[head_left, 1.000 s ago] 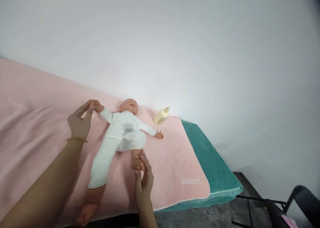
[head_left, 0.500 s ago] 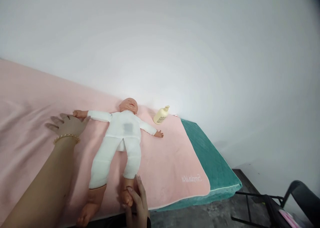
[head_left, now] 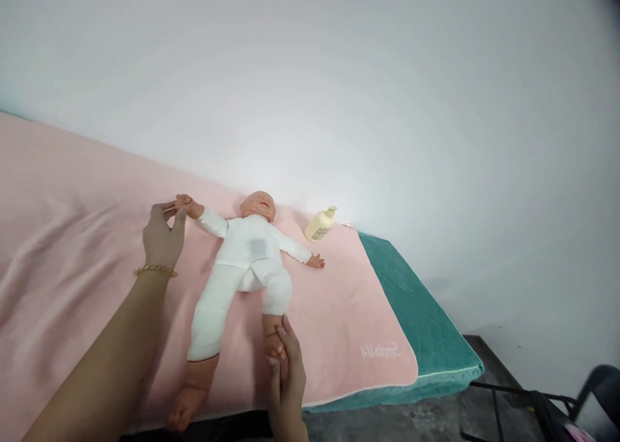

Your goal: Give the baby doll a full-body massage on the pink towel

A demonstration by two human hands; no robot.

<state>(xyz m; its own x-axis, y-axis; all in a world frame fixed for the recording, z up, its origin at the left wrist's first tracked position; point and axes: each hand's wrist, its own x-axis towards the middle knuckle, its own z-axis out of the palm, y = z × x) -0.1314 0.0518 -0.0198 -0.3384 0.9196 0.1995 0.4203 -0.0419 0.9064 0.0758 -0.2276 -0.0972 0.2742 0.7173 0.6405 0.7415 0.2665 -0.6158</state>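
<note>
A baby doll (head_left: 252,248) with a white cloth body lies on its back on a pink blanket (head_left: 349,313). My left hand (head_left: 165,232), with a bracelet at the wrist, pinches the doll's hand on the left side between thumb and fingers; that arm is raised and bent. Down at the near edge, my right hand (head_left: 289,377) is closed around the doll's foot on the right side, and that leg is bent at the knee. The doll's other arm and other leg lie stretched out on the blanket.
A cream pump bottle (head_left: 320,225) stands beside the doll's head, near the white wall (head_left: 339,93). Under the blanket, a green mattress (head_left: 411,300) shows at the right. A black chair (head_left: 598,397) is at the lower right.
My left hand has gone from spread fingers beside the doll's hand to holding it, lifting the arm. My right hand has pushed the foot up, bending the knee. The view has shifted slightly.
</note>
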